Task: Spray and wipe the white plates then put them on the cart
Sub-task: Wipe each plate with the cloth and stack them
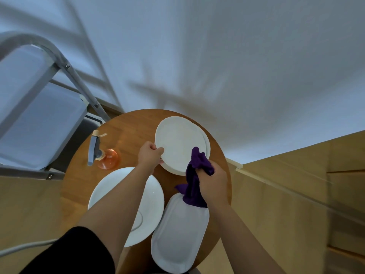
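My left hand (pixel 149 155) pinches the near-left rim of the top white plate (pixel 180 144) stacked at the round table's (pixel 126 131) far side, while my right hand (pixel 212 181) grips the purple cloth (pixel 194 175) at its near edge.

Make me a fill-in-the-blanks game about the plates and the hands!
1. The right hand holds a ____ cloth.
2. The left hand pinches the rim of a white ____ at the table's far side.
3. The spray bottle has an ____ body.
4. The table is made of ____.

Missing words: purple; plate; orange; wood
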`<state>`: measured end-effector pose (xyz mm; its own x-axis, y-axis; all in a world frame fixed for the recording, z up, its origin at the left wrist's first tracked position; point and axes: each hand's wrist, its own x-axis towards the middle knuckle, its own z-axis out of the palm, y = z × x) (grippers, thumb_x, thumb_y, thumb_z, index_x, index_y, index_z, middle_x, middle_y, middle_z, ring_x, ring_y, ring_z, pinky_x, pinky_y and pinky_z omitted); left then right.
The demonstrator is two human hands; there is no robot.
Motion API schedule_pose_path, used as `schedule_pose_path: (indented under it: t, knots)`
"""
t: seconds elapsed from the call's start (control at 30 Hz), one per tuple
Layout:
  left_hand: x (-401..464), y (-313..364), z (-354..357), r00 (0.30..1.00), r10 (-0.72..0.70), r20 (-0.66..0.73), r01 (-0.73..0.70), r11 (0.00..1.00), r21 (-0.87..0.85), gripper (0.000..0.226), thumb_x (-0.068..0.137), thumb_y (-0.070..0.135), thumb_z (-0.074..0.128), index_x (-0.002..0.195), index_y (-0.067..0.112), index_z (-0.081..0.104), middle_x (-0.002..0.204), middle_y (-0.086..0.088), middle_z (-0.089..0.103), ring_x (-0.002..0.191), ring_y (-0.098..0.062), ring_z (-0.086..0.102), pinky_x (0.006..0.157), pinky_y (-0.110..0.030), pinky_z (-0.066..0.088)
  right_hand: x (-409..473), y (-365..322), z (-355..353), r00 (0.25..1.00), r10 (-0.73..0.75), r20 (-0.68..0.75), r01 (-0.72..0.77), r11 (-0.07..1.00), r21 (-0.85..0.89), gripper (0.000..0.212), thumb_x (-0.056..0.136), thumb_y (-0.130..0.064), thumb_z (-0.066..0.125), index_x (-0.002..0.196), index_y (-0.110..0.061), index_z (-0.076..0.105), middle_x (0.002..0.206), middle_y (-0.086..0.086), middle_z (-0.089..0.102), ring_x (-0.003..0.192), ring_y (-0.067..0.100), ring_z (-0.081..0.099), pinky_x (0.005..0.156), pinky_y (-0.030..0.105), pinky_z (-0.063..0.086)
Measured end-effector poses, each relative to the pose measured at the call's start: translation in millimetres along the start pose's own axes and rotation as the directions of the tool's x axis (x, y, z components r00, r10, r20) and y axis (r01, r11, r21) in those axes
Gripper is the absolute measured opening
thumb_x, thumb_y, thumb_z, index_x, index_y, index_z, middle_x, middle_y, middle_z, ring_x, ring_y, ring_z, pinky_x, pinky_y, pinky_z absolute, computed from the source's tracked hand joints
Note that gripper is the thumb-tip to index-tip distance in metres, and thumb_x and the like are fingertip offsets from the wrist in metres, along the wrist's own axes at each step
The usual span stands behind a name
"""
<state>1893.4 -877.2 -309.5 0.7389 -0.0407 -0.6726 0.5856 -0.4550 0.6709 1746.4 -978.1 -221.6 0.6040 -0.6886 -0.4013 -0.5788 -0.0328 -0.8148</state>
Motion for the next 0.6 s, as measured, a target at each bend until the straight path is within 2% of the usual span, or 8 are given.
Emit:
schedule_pose_path:
  t: [0.1,0.17,0.23,0.33,0.43,0.53,0.6]
  knots:
    - [-12,4,-13,0.984,-0.109,0.14,0.142,0.958,-0.249,0.038,0.084,-0.003,0.063,0.111,0.016,0.045,0.111,-0.006,0.055,0.101,-0.03,0.061,0.059,-0.03,0.058,-7,-17,-7,1.0,-0.004,-0.026,0.005,0.999,0.039,0.018,0.092,-0.025,0.058,0.074,-0.025,0.055,0.069,-0.001,0.061,0.063,0.012,0.056,0.057,0.017,0.043]
    - [-25,5,-25,0.954,-0.116,0.276,0.21,0.915,-0.344,0.043,0.082,-0.009,0.056,0.116,0.016,0.047,0.117,-0.006,0.056,0.107,-0.033,0.06,0.062,-0.032,0.059,-13,-33,-18,0.999,0.019,-0.044,-0.014,0.993,0.115,0.018,0.09,-0.028,0.061,0.073,-0.021,0.056,0.061,-0.006,0.058,0.059,0.011,0.055,0.055,0.019,0.043]
    - [-38,7,-39,0.93,-0.088,0.357,0.239,0.883,-0.404,0.043,0.082,-0.01,0.051,0.118,0.014,0.051,0.117,-0.008,0.059,0.106,-0.032,0.061,0.065,-0.033,0.06,-21,-53,-29,0.998,0.054,-0.039,-0.043,0.97,0.24,0.013,0.087,-0.027,0.065,0.077,-0.02,0.06,0.058,-0.009,0.059,0.057,0.01,0.058,0.053,0.02,0.047]
    - [-62,16,-61,0.946,-0.018,0.325,0.178,0.864,-0.471,0.032,0.086,-0.001,0.048,0.113,0.016,0.053,0.106,-0.006,0.062,0.094,-0.025,0.063,0.064,-0.032,0.058,-33,-85,-41,0.998,0.03,-0.064,-0.002,0.918,0.396,0.008,0.084,-0.022,0.068,0.077,-0.023,0.064,0.063,-0.008,0.064,0.057,0.006,0.062,0.053,0.02,0.051]
    - [-88,22,-87,0.964,0.014,0.264,0.131,0.844,-0.521,0.011,0.092,0.016,0.054,0.101,0.022,0.053,0.103,-0.007,0.064,0.094,-0.026,0.064,0.068,-0.036,0.057,-48,-109,-34,0.993,0.002,-0.122,0.05,0.906,0.421,0.008,0.085,-0.025,0.067,0.078,-0.026,0.063,0.063,-0.011,0.064,0.06,0.007,0.062,0.057,0.022,0.051]
    - [-112,23,-114,0.962,0.071,0.263,0.093,0.822,-0.561,0.017,0.095,0.024,0.052,0.112,0.02,0.054,0.108,-0.008,0.066,0.101,-0.029,0.063,0.075,-0.041,0.056,-68,-124,-11,0.988,-0.028,-0.151,0.082,0.927,0.365,0.012,0.086,-0.027,0.063,0.078,-0.035,0.061,0.066,-0.015,0.064,0.07,0.01,0.063,0.065,0.028,0.052]
    - [-126,23,-132,0.965,0.087,0.249,0.087,0.785,-0.613,0.023,0.098,0.031,0.048,0.117,0.019,0.055,0.113,-0.009,0.066,0.106,-0.03,0.062,0.083,-0.046,0.054,-84,-127,5,0.977,-0.126,-0.172,0.172,0.944,0.283,0.023,0.085,-0.024,0.062,0.073,-0.044,0.06,0.067,-0.018,0.063,0.065,0.004,0.06,0.062,0.019,0.051]
